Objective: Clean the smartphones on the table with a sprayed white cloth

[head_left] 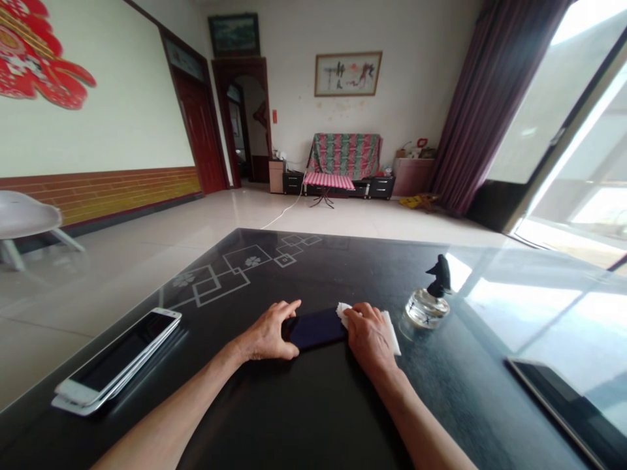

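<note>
A dark phone (316, 328) lies screen up on the black table, between my two hands. My left hand (269, 331) grips its left end, with the thumb at the near edge and the fingers at the far edge. My right hand (367, 331) is closed on a white tissue (392, 334) and presses it against the phone's right end. Part of the tissue is hidden beneath the palm. Just beyond the right hand stands a clear spray bottle (427, 308) with a black trigger head.
Two white phones (120, 359), stacked, rest at the left of the black table (353, 267). A dark tablet or large phone (563, 408) lies at the right edge. Beyond are a pink-striped small table (329, 181) and a white chair (27, 219).
</note>
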Action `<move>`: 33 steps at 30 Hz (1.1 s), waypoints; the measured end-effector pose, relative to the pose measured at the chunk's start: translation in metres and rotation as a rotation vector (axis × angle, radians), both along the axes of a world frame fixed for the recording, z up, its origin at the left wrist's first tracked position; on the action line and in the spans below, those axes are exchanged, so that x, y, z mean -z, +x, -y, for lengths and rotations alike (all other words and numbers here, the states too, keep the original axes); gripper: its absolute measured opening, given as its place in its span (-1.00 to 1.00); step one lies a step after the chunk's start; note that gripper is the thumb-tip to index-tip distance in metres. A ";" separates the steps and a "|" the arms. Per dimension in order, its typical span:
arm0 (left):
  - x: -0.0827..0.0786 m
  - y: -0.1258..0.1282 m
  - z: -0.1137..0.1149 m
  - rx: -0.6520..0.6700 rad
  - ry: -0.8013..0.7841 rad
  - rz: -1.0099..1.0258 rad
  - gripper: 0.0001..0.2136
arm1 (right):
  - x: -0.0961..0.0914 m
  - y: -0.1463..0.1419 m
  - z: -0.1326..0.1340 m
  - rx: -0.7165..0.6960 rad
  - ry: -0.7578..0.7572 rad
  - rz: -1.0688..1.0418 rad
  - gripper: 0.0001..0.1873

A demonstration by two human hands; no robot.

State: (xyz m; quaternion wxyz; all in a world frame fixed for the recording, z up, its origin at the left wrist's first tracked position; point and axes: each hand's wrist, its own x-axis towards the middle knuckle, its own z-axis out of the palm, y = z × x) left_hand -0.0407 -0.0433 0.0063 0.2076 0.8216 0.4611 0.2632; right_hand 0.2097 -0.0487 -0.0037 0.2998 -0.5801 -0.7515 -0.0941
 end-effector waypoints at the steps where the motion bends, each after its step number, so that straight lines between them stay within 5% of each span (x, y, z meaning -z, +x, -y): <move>1: 0.001 0.000 0.000 -0.009 0.010 0.001 -0.13 | 0.001 0.006 -0.002 0.040 0.009 -0.012 -0.74; 6: 0.006 0.004 0.001 -0.079 0.033 0.013 -0.15 | 0.003 0.020 -0.007 0.196 0.080 -0.071 -0.70; 12: -0.001 0.015 0.010 -0.155 -0.006 0.013 -0.16 | 0.005 0.003 -0.005 -0.016 0.201 -0.325 -0.71; 22: -0.015 0.022 0.017 -0.298 -0.145 0.039 -0.21 | 0.010 -0.008 0.002 -0.003 0.043 -0.538 -0.76; 29: -0.014 0.029 0.019 -0.350 -0.155 0.084 -0.21 | 0.010 -0.031 0.010 -0.016 -0.337 -0.827 -0.69; 33: -0.012 0.034 0.021 -0.332 -0.071 0.030 -0.21 | 0.004 -0.029 0.010 0.023 -0.306 -0.660 -0.77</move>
